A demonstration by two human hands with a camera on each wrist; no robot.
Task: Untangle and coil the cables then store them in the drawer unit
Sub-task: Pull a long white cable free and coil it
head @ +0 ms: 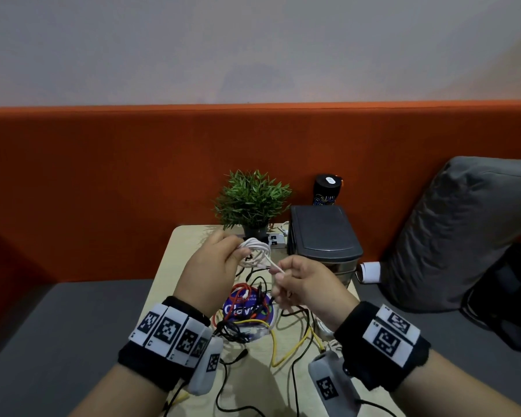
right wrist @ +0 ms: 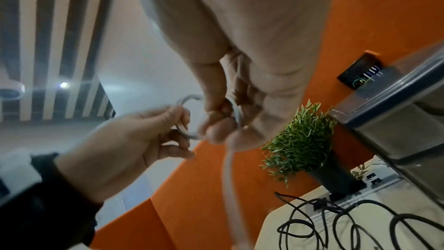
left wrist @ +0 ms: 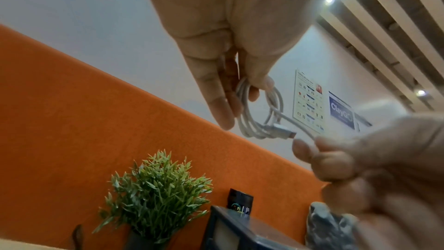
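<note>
A white cable [head: 254, 251] is wound into a small coil above the table, with a metal plug [left wrist: 286, 132] sticking out of the loops. My left hand [head: 214, 266] pinches that coil [left wrist: 250, 105] between thumb and fingers. My right hand [head: 301, 284] grips the free white strand [right wrist: 236, 113] leading from the coil; the strand's tail [right wrist: 230, 197] hangs down. A tangle of red, black and yellow cables [head: 247, 311] lies on the beige table [head: 187, 245] beneath both hands. The dark grey drawer unit [head: 324, 233] stands at the table's back right, its drawers closed.
A potted green plant [head: 251, 203] stands at the back of the table, left of the drawer unit, with a dark can [head: 328, 191] behind. A white power strip [head: 275, 239] lies between plant and unit. An orange padded wall [head: 133, 176] and a grey cushion [head: 463, 230] surround the table.
</note>
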